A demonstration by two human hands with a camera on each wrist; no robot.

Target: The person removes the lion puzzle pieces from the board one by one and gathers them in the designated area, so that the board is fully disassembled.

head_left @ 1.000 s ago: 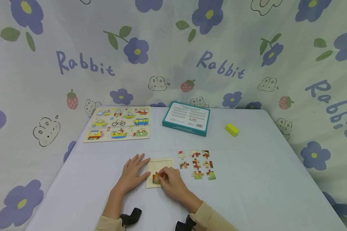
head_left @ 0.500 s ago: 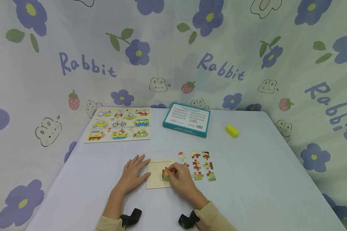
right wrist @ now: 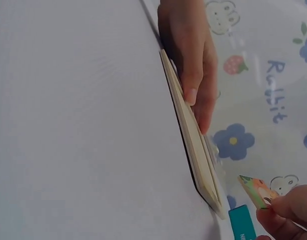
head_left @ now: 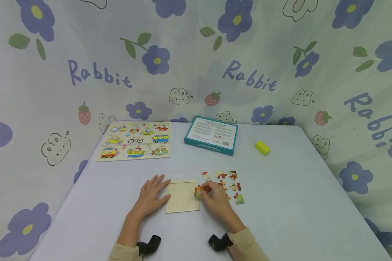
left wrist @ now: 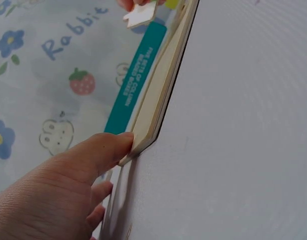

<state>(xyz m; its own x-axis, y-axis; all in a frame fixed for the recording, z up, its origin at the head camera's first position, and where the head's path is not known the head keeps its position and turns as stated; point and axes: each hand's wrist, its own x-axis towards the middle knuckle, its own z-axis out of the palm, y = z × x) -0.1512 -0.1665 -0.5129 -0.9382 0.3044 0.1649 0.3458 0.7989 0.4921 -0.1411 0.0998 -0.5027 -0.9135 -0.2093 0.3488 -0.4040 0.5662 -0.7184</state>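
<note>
From the head view we see the puzzle piece (head_left: 198, 191) pinched in our right hand (head_left: 216, 203) at the right edge of the wooden tray (head_left: 182, 197), with loose pieces (head_left: 230, 186) just beyond. Our left hand (head_left: 150, 195) lies flat, fingers straight, against the tray's left edge. The left wrist view shows the thumb (left wrist: 101, 150) touching the tray's corner; the right wrist view shows fingertips (right wrist: 283, 210) clamping the piece, lifted off the table (right wrist: 83, 125).

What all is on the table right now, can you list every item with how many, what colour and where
tray: 1, pale wood, near centre, no pieces in it
held piece: 1, orange, at the tray's right edge
loose pieces: about eight, mixed colours, right of the tray, partly hidden by the hand
vehicle board: 1, pale with coloured pictures, far left
box: 1, teal with white face, far centre
block: 1, yellow, far right
table: 1, pale lilac cover
backdrop: 1, white with flowers, behind
left hand: flat, against the tray's left edge
right hand: pinches the held piece
</note>
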